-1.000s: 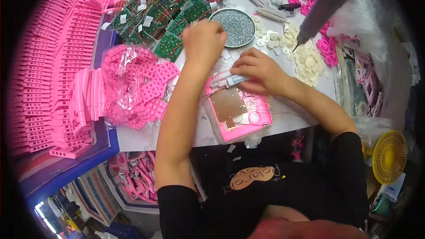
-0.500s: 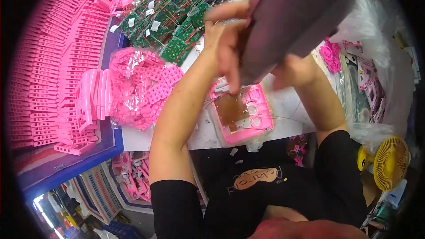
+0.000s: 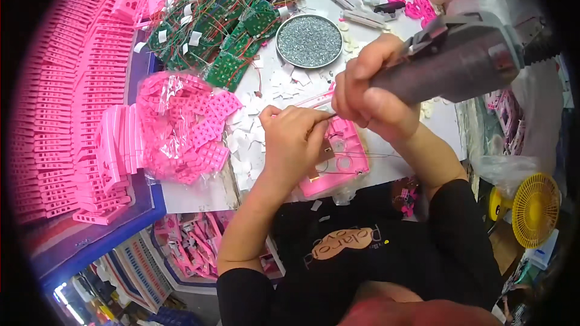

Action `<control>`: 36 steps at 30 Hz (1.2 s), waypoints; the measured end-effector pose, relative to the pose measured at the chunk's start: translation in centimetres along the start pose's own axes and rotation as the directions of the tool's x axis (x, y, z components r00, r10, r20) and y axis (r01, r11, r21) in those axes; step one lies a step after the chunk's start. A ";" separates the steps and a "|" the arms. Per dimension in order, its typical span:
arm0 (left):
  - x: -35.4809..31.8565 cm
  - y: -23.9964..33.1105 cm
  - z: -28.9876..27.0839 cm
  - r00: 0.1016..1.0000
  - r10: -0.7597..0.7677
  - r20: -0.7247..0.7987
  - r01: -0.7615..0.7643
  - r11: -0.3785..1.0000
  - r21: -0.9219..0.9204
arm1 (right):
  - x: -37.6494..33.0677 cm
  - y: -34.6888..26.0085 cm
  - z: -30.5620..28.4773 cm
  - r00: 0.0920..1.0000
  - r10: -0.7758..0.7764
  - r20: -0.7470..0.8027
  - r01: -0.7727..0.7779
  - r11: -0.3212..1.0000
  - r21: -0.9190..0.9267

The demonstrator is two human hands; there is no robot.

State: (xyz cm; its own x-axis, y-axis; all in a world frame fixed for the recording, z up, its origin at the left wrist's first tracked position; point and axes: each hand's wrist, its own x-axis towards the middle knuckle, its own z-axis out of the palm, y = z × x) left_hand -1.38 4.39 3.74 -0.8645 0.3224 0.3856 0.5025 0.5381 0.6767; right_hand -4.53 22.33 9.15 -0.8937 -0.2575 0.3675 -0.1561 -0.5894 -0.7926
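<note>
My right hand is wrapped round a dark handheld electric screwdriver. The tool lies tilted, its bit end pointing left toward the fingertips of my left hand. Those fingertips are pinched together at the upper edge of a pink plastic casing, beside the bit; anything between them is hidden. Inside the casing a brown circuit board shows only in part, behind my left hand. Thin wires run out of the casing to the right.
Beyond my hands stands a round dish of small screws. Green circuit boards with wires, bagged pink parts and white paper bits lie leftward. Stacked pink casings fill the far left. A yellow fan stands at right.
The screwdriver has gone from close in front of the camera to lower and farther right, in my right hand. My left hand has come down from beside it to the pink casing.
</note>
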 end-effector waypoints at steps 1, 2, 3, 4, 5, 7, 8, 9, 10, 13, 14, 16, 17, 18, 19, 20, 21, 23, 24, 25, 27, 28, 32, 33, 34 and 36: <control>0.0 0.0 -0.1 1.000 -0.019 0.007 0.019 1.000 -0.012 | -0.1 0.0 0.1 1.000 0.029 0.002 -0.029 0.999 -0.038; 0.0 0.0 -0.1 0.999 -0.037 0.014 0.038 0.999 -0.024 | -0.2 -0.1 0.1 0.998 0.058 0.001 -0.058 0.995 -0.076; 0.0 0.0 -0.1 1.000 -0.025 0.004 0.025 1.000 -0.015 | -0.3 0.0 0.1 0.998 0.070 0.000 -0.069 0.991 -0.112; 0.0 -0.1 0.0 1.000 -0.013 -0.005 0.013 1.000 -0.005 | -0.3 0.2 0.0 0.998 0.063 -0.001 -0.062 0.989 -0.133; 0.0 -0.2 0.1 1.000 -0.001 -0.014 0.001 1.000 0.004 | -0.3 0.3 0.0 0.998 0.057 -0.002 -0.056 0.987 -0.153; -0.2 -0.2 0.2 0.999 0.032 0.015 -0.034 0.984 0.173 | -0.2 0.7 0.0 1.000 0.030 0.003 -0.029 0.983 -0.183; -0.3 -0.2 0.3 0.998 0.045 0.032 -0.052 0.965 0.255 | -0.1 0.9 -0.2 1.000 0.028 0.002 -0.028 0.986 -0.167; 0.0 0.2 0.3 0.999 0.034 -0.015 -0.027 0.947 0.320 | 0.0 1.1 -0.4 1.000 0.026 -0.001 -0.026 0.987 -0.156; 0.6 0.8 0.1 0.998 0.024 -0.062 0.001 0.924 0.382 | 0.2 1.6 -0.9 0.999 0.043 -0.011 -0.044 0.992 -0.118; -0.1 -0.9 1.3 0.999 -0.037 -0.001 0.034 0.910 0.412 | 1.2 3.4 -2.5 0.999 -0.002 -0.039 -0.009 0.960 -0.281; -0.7 -1.7 1.7 0.997 -0.065 0.050 0.040 0.914 0.403 | 1.6 3.9 -2.5 0.999 -0.035 -0.039 0.018 0.927 -0.374; -0.8 -1.8 1.8 0.997 -0.074 0.038 0.054 0.923 0.381 | 1.7 4.5 -2.4 0.999 -0.019 -0.041 0.003 0.931 -0.365; -0.8 -2.0 1.8 0.997 -0.071 0.032 0.054 0.925 0.375 | 1.6 4.7 -2.3 0.999 -0.017 -0.052 -0.003 0.930 -0.369; -0.8 -2.1 1.7 0.998 -0.066 0.024 0.053 0.927 0.371 | 1.5 4.9 -2.2 0.998 -0.018 -0.060 -0.006 0.928 -0.371; -0.8 -2.0 1.7 0.997 -0.076 0.026 0.061 0.927 0.369 | 1.3 5.2 -1.9 0.997 0.020 -0.076 -0.048 0.920 -0.388; -0.8 -1.8 1.7 0.996 -0.084 0.029 0.068 0.927 0.368 | 0.9 5.4 -1.9 0.997 0.012 -0.072 -0.041 0.909 -0.415; -0.7 -1.7 1.7 0.995 -0.092 0.031 0.074 0.928 0.365 | 0.7 5.5 -2.0 0.998 0.004 -0.068 -0.034 0.896 -0.442; -0.4 -1.8 1.8 0.997 -0.069 0.023 0.056 0.933 0.355 | 0.5 6.2 -2.5 0.997 -0.053 -0.055 0.023 0.898 -0.440; 0.1 -1.7 2.0 0.999 -0.047 0.019 0.038 0.940 0.340 | 0.5 6.2 -2.8 0.999 -0.028 -0.035 0.009 0.897 -0.441; 0.3 -1.7 2.0 0.997 -0.060 0.041 0.044 0.947 0.318 | 0.7 6.2 -3.0 1.000 -0.003 -0.017 -0.005 0.896 -0.443; 0.2 -1.9 1.7 0.993 -0.079 0.082 0.053 0.958 0.280 | 1.3 5.7 -3.0 0.985 0.168 -0.032 -0.168 0.905 -0.390; 0.4 -2.3 1.5 0.990 -0.078 0.116 0.052 0.975 0.214 | 1.9 5.4 -2.9 0.968 0.250 -0.033 -0.245 0.898 -0.366; 0.6 -1.8 -0.6 0.991 0.011 0.135 -0.027 0.992 0.119 | 7.0 2.5 -5.2 0.874 0.388 0.291 -0.375 0.921 -0.103; -0.1 -1.1 -1.7 0.997 0.046 0.067 -0.051 0.996 0.070 | 8.1 1.3 -7.9 0.928 0.323 0.188 -0.279 0.933 -0.226; -0.7 -0.2 -3.1 0.998 0.052 0.020 -0.053 0.996 0.074 | 7.9 -0.8 -13.0 0.981 0.193 0.003 -0.156 0.804 -0.574; -3.6 1.8 -8.2 0.998 0.000 -0.063 0.010 0.987 0.158 | 8.1 -3.4 -21.7 0.990 -0.064 -0.128 -0.114 0.192 -0.975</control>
State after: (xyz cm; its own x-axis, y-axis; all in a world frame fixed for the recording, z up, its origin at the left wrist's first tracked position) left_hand 2.56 -2.22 8.67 -0.8635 0.2724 0.4246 0.4891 0.6578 0.5727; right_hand -20.32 38.83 4.24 -0.9285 -0.1189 0.3518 -0.3382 0.6623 -0.6685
